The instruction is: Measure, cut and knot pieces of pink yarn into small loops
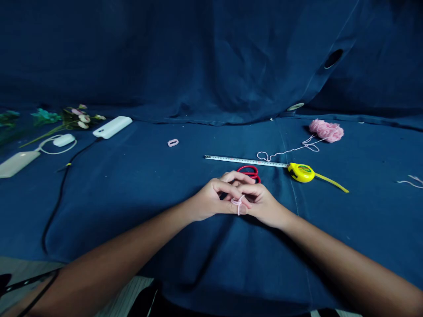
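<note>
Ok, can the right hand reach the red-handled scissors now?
Probably yes: the red-handled scissors lie just past the right hand, nothing between. It holds pale pink yarn with the left hand, so it may need to let go first.

Dim light; soft shadow below the right hand (261, 204); edges bowed.

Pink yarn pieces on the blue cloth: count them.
3: a fluffy pink yarn ball far right, a small pink loop mid-cloth, a knotted pink piece between left hand and right hand; pale right-edge strand unclear.
</note>
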### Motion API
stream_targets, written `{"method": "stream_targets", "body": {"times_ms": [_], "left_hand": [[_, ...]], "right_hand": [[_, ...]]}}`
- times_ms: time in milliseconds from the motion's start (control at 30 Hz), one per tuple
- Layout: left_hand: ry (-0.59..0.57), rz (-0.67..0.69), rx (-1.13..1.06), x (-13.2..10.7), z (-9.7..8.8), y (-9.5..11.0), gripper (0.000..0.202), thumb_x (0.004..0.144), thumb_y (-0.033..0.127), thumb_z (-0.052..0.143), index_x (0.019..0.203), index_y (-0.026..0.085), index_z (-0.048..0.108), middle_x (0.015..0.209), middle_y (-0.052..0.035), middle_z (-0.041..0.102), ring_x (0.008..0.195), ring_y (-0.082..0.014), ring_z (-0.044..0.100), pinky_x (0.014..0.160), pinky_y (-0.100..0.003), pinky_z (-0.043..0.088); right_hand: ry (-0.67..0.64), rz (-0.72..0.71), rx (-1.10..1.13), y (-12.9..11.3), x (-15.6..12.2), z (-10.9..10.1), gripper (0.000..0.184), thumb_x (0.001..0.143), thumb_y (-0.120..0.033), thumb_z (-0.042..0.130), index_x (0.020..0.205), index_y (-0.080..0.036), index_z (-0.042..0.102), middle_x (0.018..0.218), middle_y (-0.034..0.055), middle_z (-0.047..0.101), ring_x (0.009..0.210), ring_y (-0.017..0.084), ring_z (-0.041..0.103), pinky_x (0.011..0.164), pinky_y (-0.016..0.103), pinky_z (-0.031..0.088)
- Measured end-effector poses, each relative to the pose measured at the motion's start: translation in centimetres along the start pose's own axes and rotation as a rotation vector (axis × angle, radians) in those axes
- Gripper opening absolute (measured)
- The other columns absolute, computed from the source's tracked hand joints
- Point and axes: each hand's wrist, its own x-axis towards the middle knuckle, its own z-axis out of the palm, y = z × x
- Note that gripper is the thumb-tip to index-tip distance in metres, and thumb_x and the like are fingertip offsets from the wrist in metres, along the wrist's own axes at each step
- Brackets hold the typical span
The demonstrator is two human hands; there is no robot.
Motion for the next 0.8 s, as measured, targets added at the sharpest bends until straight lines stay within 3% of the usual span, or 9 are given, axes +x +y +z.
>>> {"method": "stream_targets", "body": {"times_ms": [167,333,533,667,800], "left_hand": [[-0.003,-0.040,-0.016,0.08,-0.22,0.52,0.014,0.082,0.023,0.085,0.095,0.030,0.086,0.135,-0.0092,0.061,0.130,-0.0280,0.057,0.110,-0.046,0.047],[0.034,-0.045,0.019,0.20,-0.40,0.54,0.010,0.080,0.024,0.087,0.090,0.027,0.085,0.129,-0.0092,0.063,0.120,-0.0250,0.061,0.106,-0.043,0.048],[0.109,-0.139,-0.105,0.23,-0.33,0.16,0.013,0.080,0.031,0.086,0.085,0.020,0.083,0.128,-0.0109,0.062,0.099,-0.0193,0.065,0.080,-0.031,0.054],[0.187,-0.193,-0.273,0.50,-0.60,-0.13,0.016,0.085,0.034,0.082,0.086,0.018,0.082,0.128,-0.0105,0.063,0.107,-0.0188,0.062,0.084,-0.027,0.052],[0.192,-0.248,-0.373,0.85,-0.99,-0.24,0.027,0.088,0.039,0.079,0.077,0.014,0.078,0.129,-0.0105,0.064,0.085,-0.0125,0.060,0.078,-0.025,0.052]], "right_hand": [[0.006,0.021,-0.025,-0.01,-0.07,-0.03,0.020,0.095,-0.038,0.072,0.099,-0.019,0.078,0.097,0.0061,0.069,0.091,0.020,0.064,0.081,0.034,0.053],[0.015,0.086,-0.066,0.36,-0.33,-0.08,0.034,0.099,-0.047,0.065,0.086,-0.016,0.072,0.076,-0.0003,0.056,0.067,0.012,0.048,0.061,0.025,0.040],[-0.016,0.119,-0.114,0.28,-0.16,0.06,0.042,0.103,-0.049,0.057,0.082,-0.015,0.069,0.074,0.0005,0.060,0.068,0.013,0.051,0.069,0.026,0.044],[0.013,0.124,-0.157,-0.14,0.09,0.24,0.036,0.105,-0.049,0.055,0.100,-0.018,0.071,0.083,0.0002,0.058,0.072,0.013,0.048,0.068,0.025,0.042],[0.029,0.117,-0.175,-0.37,0.20,0.20,0.033,0.106,-0.046,0.053,0.097,-0.018,0.068,0.079,-0.0016,0.051,0.070,0.012,0.043,0.065,0.025,0.039]]}}
